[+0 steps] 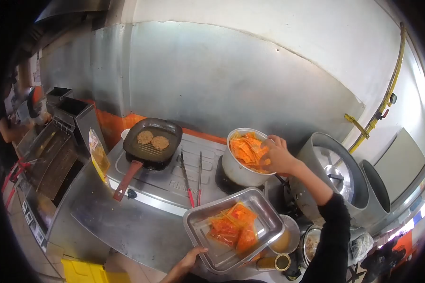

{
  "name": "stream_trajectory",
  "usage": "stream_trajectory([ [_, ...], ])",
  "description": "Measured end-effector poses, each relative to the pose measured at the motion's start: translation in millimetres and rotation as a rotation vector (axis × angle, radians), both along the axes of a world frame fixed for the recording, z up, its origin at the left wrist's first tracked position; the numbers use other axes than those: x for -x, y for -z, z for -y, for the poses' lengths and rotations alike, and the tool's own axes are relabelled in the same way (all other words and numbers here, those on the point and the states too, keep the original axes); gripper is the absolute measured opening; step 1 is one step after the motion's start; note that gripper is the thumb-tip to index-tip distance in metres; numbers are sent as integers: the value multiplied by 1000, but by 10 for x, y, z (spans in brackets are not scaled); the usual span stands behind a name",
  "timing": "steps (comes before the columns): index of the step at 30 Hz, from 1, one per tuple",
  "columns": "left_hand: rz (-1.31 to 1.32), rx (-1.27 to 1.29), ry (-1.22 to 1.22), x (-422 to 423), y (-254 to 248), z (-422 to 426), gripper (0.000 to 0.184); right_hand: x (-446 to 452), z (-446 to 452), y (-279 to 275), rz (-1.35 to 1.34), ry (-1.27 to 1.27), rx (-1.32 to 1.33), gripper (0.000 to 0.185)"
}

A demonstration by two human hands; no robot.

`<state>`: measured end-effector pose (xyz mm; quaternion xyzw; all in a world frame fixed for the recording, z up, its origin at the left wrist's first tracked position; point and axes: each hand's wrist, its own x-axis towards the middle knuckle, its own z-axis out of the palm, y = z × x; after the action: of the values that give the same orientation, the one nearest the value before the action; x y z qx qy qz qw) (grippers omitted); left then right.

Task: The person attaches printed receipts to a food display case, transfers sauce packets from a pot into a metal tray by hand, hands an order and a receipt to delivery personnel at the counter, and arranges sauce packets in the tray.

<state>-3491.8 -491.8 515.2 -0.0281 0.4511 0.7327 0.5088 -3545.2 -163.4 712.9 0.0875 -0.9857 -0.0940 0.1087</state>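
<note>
My left hand (190, 261) grips the near left rim of a rectangular metal tray (193, 231), thumb over the edge. Flat, wet-looking orange-red pieces (233, 228) lie in its middle. Over a light metal pot (243, 169) on the stove, my right hand (279, 155) has its fingers curled down among thin orange pieces (245, 148) heaped inside. The fingertips are partly hidden there, and the pieces' exact kind is unclear. Between the pot and a black grill pan lie metal tongs (191, 181) with red handles.
Two browned patties sit in the black grill pan (167, 127), its brown handle pointing toward me. Large metal pots (316, 141) stand at the right, a bowl (285, 236) and a jar (282, 262) beside the tray. A fryer (73, 111) and another person (9, 122) are at left.
</note>
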Motion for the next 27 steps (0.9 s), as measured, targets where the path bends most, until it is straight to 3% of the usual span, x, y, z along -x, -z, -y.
stream_trajectory([
  [4,-14,-9,4,24,217,33,42,349,-208,380,75,-20,18,13],
  [8,62,15,1,-17,95,77,41,417,-197,372,179,40,-10,13],
  [13,16,16,-14,-30,29,98,39,328,-373,290,-8,7,109,9],
  [20,21,-5,-36,30,85,61,37,-150,-94,-419,-274,54,136,6],
  [24,16,4,-41,69,165,19,37,-530,388,-622,-68,-98,157,6],
  [25,15,4,-37,69,123,18,37,-583,436,-605,63,-169,181,6],
  [27,28,55,-18,68,-96,23,39,-573,387,-525,72,-168,209,10],
])
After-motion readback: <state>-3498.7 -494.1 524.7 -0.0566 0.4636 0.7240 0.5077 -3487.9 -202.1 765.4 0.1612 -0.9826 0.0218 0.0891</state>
